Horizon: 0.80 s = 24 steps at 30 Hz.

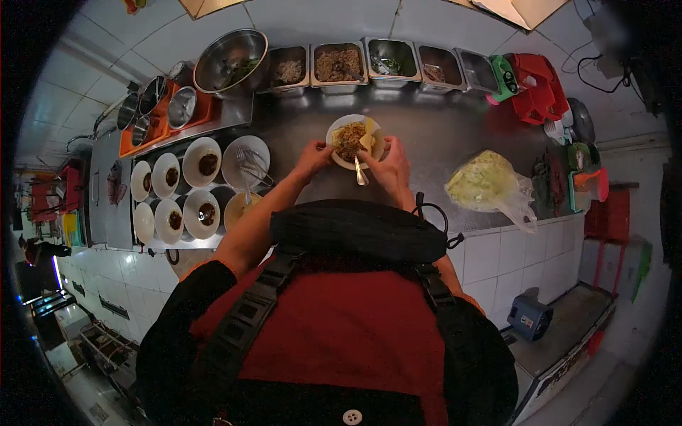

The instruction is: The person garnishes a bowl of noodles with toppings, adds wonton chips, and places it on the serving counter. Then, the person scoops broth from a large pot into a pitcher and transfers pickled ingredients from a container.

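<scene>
Fingers: left hand [314, 159], right hand [393, 165] flank round white bowl [342, 162], pinch unclear | silver metal spoon [361, 173]: long axis, handle pointing bodyward | between hands, nearer right | grey steel counter [428, 140] beneath

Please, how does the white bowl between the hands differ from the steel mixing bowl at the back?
The white bowl is smaller than the steel mixing bowl. The white bowl holds brownish food, yellow pieces and a metal utensil; the steel mixing bowl shows greens. Both are round and open.
</scene>
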Each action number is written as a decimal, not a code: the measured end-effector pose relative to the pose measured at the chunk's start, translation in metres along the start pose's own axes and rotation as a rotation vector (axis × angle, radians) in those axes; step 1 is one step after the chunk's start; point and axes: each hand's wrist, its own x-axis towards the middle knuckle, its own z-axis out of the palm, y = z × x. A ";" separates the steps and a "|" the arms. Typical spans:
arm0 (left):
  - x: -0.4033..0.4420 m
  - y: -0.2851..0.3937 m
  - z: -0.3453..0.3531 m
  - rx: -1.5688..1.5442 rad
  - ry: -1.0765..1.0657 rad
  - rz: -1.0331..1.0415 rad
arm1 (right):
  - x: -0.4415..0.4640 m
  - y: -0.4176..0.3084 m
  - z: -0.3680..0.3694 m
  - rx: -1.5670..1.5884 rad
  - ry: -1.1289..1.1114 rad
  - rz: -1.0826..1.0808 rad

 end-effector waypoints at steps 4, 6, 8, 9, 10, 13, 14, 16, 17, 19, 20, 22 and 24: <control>-0.006 0.010 0.007 -0.027 -0.004 -0.058 | -0.002 -0.001 -0.002 -0.020 -0.015 0.004; -0.006 0.007 0.007 -0.033 -0.029 -0.080 | -0.002 -0.003 0.005 -0.113 -0.001 -0.100; -0.002 0.002 0.009 -0.022 -0.050 -0.057 | 0.008 -0.002 0.017 -0.102 0.041 -0.134; 0.001 -0.002 0.009 -0.020 -0.051 -0.056 | 0.012 -0.004 0.018 -0.090 0.078 -0.172; 0.004 -0.005 0.009 0.005 -0.045 -0.049 | 0.017 -0.005 0.018 -0.088 0.079 -0.173; -0.002 0.001 0.010 0.054 0.009 -0.016 | 0.025 -0.012 0.014 -0.207 0.025 -0.045; -0.007 0.006 0.011 0.078 0.048 0.010 | 0.027 -0.013 0.012 -0.196 0.003 0.033; -0.005 0.004 0.009 0.038 0.026 -0.001 | 0.030 -0.012 0.012 -0.186 -0.022 0.108; -0.004 0.003 0.009 0.001 -0.003 -0.012 | 0.030 -0.011 0.014 -0.180 0.023 0.079; -0.007 0.007 0.010 0.000 0.006 -0.021 | 0.031 -0.008 0.016 -0.175 0.067 0.049; -0.009 0.010 0.011 0.002 0.014 -0.029 | 0.031 -0.007 0.017 -0.192 0.071 0.066; -0.006 0.005 0.010 -0.035 0.000 -0.029 | 0.034 -0.002 0.020 -0.210 0.075 0.083; -0.005 0.003 0.010 -0.071 -0.014 -0.032 | 0.036 0.002 0.024 -0.209 0.092 0.123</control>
